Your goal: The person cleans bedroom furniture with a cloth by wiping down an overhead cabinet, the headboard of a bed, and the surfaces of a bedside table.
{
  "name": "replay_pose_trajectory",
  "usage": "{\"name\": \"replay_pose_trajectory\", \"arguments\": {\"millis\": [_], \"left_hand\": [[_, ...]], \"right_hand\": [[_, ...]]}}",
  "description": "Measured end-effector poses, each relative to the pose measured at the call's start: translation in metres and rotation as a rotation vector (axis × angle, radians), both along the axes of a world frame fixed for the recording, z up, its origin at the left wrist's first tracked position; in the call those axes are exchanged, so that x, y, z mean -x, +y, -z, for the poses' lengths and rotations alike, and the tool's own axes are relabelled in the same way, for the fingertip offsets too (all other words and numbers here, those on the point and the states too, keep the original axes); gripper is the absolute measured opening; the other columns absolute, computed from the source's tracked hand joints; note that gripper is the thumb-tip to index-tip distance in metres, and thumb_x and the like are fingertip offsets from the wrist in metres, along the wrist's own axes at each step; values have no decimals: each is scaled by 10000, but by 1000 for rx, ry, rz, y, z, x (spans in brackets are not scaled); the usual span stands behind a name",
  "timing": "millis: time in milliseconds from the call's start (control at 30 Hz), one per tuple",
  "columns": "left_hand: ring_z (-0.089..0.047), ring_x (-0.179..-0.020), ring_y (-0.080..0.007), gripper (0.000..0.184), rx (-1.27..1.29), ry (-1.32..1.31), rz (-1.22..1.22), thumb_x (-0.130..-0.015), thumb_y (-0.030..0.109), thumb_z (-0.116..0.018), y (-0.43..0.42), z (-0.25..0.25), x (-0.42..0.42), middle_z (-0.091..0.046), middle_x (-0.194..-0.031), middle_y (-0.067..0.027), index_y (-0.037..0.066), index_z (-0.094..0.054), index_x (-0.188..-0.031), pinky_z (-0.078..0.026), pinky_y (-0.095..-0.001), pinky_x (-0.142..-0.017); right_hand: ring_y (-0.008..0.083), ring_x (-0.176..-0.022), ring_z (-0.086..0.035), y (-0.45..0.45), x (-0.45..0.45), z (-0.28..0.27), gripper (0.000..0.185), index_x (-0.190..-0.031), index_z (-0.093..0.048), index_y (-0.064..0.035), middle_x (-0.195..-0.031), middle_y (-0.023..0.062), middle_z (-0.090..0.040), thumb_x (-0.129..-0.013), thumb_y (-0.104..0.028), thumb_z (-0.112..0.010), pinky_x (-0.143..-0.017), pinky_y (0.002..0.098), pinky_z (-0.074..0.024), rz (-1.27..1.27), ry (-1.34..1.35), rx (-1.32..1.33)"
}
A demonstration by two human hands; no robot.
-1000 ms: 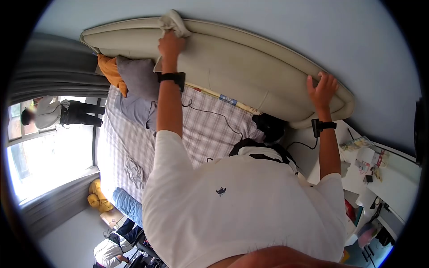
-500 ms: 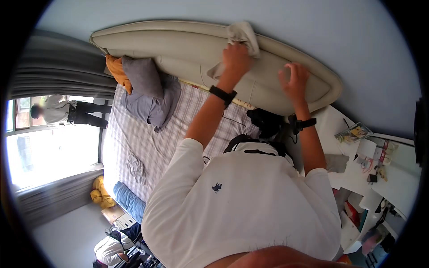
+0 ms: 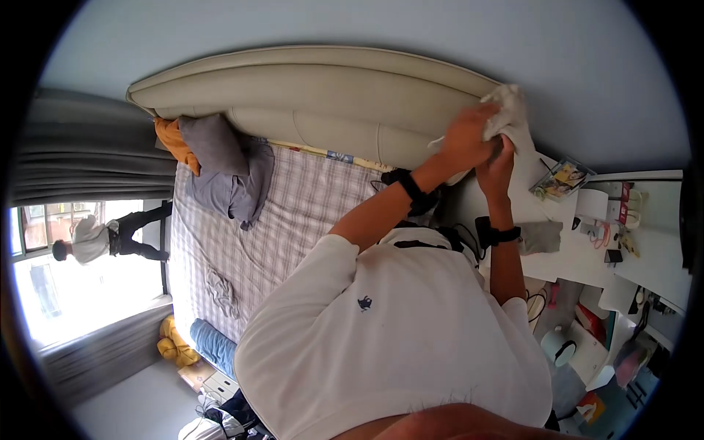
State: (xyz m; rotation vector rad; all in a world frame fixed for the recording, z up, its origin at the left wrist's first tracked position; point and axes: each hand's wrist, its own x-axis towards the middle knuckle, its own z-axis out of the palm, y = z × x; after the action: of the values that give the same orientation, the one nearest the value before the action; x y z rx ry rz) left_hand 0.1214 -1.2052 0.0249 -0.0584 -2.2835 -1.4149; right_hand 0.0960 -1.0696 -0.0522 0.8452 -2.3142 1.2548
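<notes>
One left hand (image 3: 468,139) is clasping a crumpled cloth (image 3: 517,121) at the end of the headboard (image 3: 352,84) near the white surface (image 3: 579,257), its light, soft-looking bunched folds seemingly offering the best hold, while the right hand (image 3: 496,172) is meeting it, grip unclear.

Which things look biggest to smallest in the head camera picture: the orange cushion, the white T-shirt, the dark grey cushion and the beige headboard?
1. White T-shirt
2. Beige headboard
3. Dark grey cushion
4. Orange cushion
The shirt is close to the camera, so it looks extra big.
</notes>
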Motion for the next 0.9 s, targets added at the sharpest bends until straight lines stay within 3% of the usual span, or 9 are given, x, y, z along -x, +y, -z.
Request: {"name": "replay_pose_trajectory", "arguments": {"millis": [133, 233, 300, 367, 500, 633, 700, 833, 900], "left_hand": [[-635, -971, -388, 417, -2, 97, -379, -751, 22, -653, -69, 17, -18, -644, -1033, -177, 36, -610, -1165, -519, -426, -849], [-602, -1081, -379, 421, -169, 52, -638, -804, 96, -703, -180, 37, -37, -623, -1124, -212, -6, -573, -1191, -474, -457, -936], [-560, -1130, -428, 540, 236, 148, -989, -804, 170, -710, -273, 57, -60, -589, -1195, -263, -44, -537, -1269, -437, -486, -1002], [-539, -1141, -426, 608, 232, 68, -1118, -778, 253, -745, -366, 47, -92, -572, -1204, -256, -31, -538, -1274, -434, -493, -990], [-547, -1128, -379, 530, 518, -235, -1544, -801, 337, -732, -511, 15, -152, -579, -1201, -181, 135, -613, -1276, -464, -487, -954], [-556, -1142, -394, 529, 595, -401, -1339, -806, 326, -725, -620, 31, -170, -583, -1267, -139, 164, -610, -1297, -488, -506, -920], [-568, -1149, -415, 504, 440, -566, -1079, -811, 293, -710, -613, 32, -156, -586, -1320, -99, 162, -611, -1287, -504, -519, -887], [-561, -1170, -433, 487, 595, -526, -1207, -813, 261, -698, -621, 65, -132, -586, -1352, -67, 183, -601, -1284, -499, -534, -898], [-536, -1206, -429, 502, 582, -657, -996, -825, 241, -693, -626, 49, -139, -550, -1399, -37, 210, -565, -1309, -485, -536, -923]], "right_hand": [[394, -1154, -556, -14, 21, -11, 429, -1293, -519, -14, -1268, 205, -562, -902, -138, -648, -981, 488, -450, 53, 231, -149], [377, -1233, -526, -24, 39, -38, 446, -1333, -546, -60, -1345, 168, -544, -898, -120, -624, -1002, 499, -443, 56, 197, -187], [352, -1260, -531, -28, 55, -42, 420, -1322, -582, -68, -1388, 158, -532, -909, -142, -601, -998, 486, -458, 149, 182, -309], [340, -1256, -540, -31, 67, -46, 412, -1315, -590, -64, -1391, 155, -534, -913, -154, -599, -996, 477, -464, 174, 206, -409], [307, -1235, -563, -41, 69, -58, 405, -1301, -604, -55, -1380, 138, -553, -918, -184, -601, -984, 450, -474, 231, 243, -653], [300, -1217, -573, -66, 75, -56, 414, -1293, -613, -67, -1365, 112, -571, -895, -178, -635, -964, 437, -480, 215, 285, -706], [291, -1172, -591, -110, 67, -75, 417, -1282, -621, -77, -1342, 90, -586, -876, -164, -663, -955, 428, -481, 27, 279, -613], [264, -1089, -613, -244, 58, -93, 399, -1247, -625, -67, -1246, 81, -612, -864, -156, -687, -914, 397, -511, -300, 415, -506], [255, -1055, -616, -312, 51, -99, 373, -1210, -620, -47, -1181, 85, -615, -862, -160, -692, -878, 378, -525, -425, 466, -392]]}}
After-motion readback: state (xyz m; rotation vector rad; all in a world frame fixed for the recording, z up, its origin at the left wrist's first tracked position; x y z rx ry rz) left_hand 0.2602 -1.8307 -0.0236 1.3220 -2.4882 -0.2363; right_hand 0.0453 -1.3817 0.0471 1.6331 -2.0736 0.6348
